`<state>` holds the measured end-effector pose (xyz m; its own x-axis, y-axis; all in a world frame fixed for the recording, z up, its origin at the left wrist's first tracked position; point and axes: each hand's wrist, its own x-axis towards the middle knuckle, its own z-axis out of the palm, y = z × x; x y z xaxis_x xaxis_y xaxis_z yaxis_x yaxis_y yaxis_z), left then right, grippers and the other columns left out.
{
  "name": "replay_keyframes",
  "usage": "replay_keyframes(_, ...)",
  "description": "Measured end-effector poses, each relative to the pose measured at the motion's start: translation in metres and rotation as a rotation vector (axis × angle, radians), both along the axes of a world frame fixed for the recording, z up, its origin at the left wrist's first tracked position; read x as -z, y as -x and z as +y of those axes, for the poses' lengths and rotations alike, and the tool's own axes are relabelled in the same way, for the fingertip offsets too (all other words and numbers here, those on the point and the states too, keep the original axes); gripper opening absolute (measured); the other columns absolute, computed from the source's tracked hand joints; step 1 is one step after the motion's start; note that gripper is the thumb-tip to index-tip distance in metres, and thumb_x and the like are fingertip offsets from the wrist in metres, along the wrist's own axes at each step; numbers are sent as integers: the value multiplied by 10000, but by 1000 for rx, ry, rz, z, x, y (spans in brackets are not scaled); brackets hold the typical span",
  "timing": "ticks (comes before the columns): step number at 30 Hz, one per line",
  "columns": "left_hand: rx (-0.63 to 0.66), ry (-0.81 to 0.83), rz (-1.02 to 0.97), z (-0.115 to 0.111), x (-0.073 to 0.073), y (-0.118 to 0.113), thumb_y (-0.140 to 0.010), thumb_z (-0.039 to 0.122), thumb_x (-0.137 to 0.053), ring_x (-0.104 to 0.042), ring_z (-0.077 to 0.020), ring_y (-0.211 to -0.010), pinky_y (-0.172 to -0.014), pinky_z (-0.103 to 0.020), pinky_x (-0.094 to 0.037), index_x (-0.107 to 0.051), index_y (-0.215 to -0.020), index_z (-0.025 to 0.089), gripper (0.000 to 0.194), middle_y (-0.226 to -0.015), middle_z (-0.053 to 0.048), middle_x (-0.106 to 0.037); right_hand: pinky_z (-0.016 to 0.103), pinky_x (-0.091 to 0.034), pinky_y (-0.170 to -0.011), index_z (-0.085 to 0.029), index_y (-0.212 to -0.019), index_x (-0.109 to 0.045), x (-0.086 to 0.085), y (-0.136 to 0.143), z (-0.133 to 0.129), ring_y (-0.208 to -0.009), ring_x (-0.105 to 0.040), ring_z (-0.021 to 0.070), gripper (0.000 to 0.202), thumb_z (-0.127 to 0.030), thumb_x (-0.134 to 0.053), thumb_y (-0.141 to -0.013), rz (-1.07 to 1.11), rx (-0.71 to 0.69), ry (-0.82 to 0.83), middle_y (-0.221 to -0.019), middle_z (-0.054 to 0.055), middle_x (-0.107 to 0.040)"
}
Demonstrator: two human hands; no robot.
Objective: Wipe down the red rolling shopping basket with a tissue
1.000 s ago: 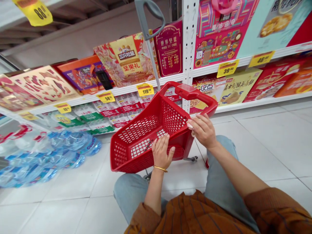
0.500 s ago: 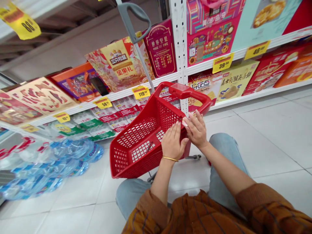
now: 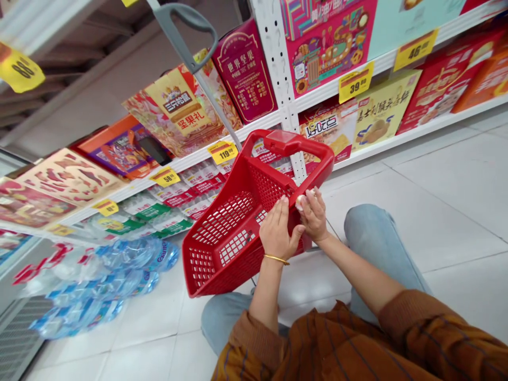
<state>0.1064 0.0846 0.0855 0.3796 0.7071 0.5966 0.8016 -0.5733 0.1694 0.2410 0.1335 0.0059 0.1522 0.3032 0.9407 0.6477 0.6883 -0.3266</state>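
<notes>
The red plastic basket with a looped handle stands tilted before my knees. My left hand lies on its near rim, palm down, fingers stretched out and thumb apart, holding nothing visible. Just right of it, my right hand is bent over a small white crumpled item against the red rim below the handle. What this item is cannot be made out. Both hands are close together. Inside the basket, only a small dark spot shows on the grid floor.
Shelves with boxed snacks and yellow price tags run behind the basket. A grey pull handle rises in front of them. Packs of large water bottles lie on the tiled floor at left. My bent knees flank the basket.
The view has shifted and tilted slightly. My right hand's fingers have curled in more around the white item, while my left hand stays on the rim.
</notes>
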Motion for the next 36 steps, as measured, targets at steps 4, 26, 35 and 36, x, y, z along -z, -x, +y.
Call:
replay_keyframes(4, 9, 11, 29, 1, -2, 2, -936, 646, -206, -399, -253, -1380, -1107, -402, -372, -295, -1477, 89, 782, -1465, -174, -452, 560, -422, -1080, -326, -1497, -262, 10, 6, -5, -1445, -257, 279, 648, -128, -500, -928, -19, 13, -4, -1528, 88, -358)
replay_keyframes(26, 582, -115, 1082, 58, -77, 5, -967, 308, -420, -222, -165, -1460, -1215, -328, -222, -269, -1501, 163, 574, -1561, -48, -293, 487, -450, -1073, -195, -1524, -181, 53, 12, -40, -1379, -379, 273, 615, -185, -417, -956, 77, -107, 312, -1491, 186, -345)
replay_keyframes(35, 599, -101, 1138, 68, -80, 0, -961, 229, -405, -257, -185, -1445, -1207, -341, -255, -308, -1487, 159, 540, -1540, -52, -327, 366, -552, -896, -226, -1431, -385, 20, -4, -34, -1022, -626, 214, 515, -331, -519, -945, 478, 37, 349, -1135, 101, -636)
replay_keyframes(36, 599, -107, 1136, 68, -79, 0, -961, 223, -400, -262, -184, -1442, -1205, -340, -258, -307, -1487, 162, 538, -1537, -49, -333, 371, -543, -909, -229, -1382, -450, 12, -1, -32, -1020, -624, 213, 447, -337, -505, -952, 526, 33, 370, -1119, 94, -644)
